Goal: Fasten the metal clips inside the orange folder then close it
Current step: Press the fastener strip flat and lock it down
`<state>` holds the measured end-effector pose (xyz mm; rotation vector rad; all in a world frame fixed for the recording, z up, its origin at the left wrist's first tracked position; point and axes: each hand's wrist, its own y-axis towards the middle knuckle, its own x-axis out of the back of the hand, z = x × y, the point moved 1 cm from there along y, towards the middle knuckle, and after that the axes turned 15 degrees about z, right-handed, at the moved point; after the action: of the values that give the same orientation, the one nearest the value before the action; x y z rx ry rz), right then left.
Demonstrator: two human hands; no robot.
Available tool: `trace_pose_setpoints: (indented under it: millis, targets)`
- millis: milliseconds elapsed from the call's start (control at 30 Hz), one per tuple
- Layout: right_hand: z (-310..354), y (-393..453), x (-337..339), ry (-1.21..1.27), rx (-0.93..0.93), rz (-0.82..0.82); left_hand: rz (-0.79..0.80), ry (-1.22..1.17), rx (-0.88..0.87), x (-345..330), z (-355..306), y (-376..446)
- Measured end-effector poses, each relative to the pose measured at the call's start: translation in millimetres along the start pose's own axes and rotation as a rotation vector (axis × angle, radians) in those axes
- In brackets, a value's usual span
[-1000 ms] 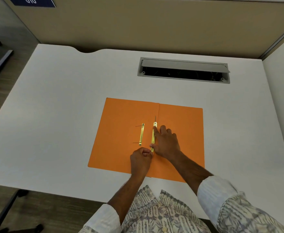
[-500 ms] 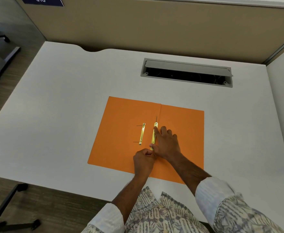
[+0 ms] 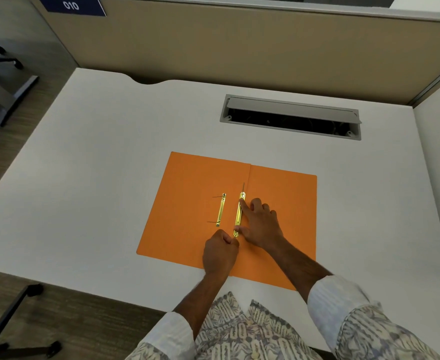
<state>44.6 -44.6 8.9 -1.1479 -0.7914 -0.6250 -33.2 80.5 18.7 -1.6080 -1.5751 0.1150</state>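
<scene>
Right hand [image 3: 259,224] pressing flat, open, on clip [image 3: 239,214]; left hand [image 3: 220,252] fisted, pinching near prong; prong slipping, folder [image 3: 187,203] sliding risk.

White tabletop [image 3: 104,162] carrying one open orange folder [image 3: 187,203]

The folder lies flat and spread open under both hands, its near edge close to the tabletop's front edge. Beyond the right hand [image 3: 261,224], well past the folder's far edge, a grey cable slot [image 3: 291,110] is set into the tabletop.

White desk [image 3: 104,157] against a tan partition [image 3: 239,48], wood-look floor [image 3: 11,141].
</scene>
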Motion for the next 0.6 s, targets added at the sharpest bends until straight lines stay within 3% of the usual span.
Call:
trace_pose_setpoints:
  millis: [200, 433, 600]
  targets:
    - [0, 1, -3, 0.005, 0.008, 0.029, 0.053, 0.058, -0.054, 19, 21, 1]
    - [-5, -21, -23, -0.102, 0.052, -0.054, -0.197, -0.027, -0.037, 81, 68, 0]
    - [1, -37, -40, -0.081, 0.061, -0.040, -0.398, 0.134, 0.130, 114, 88, 3]
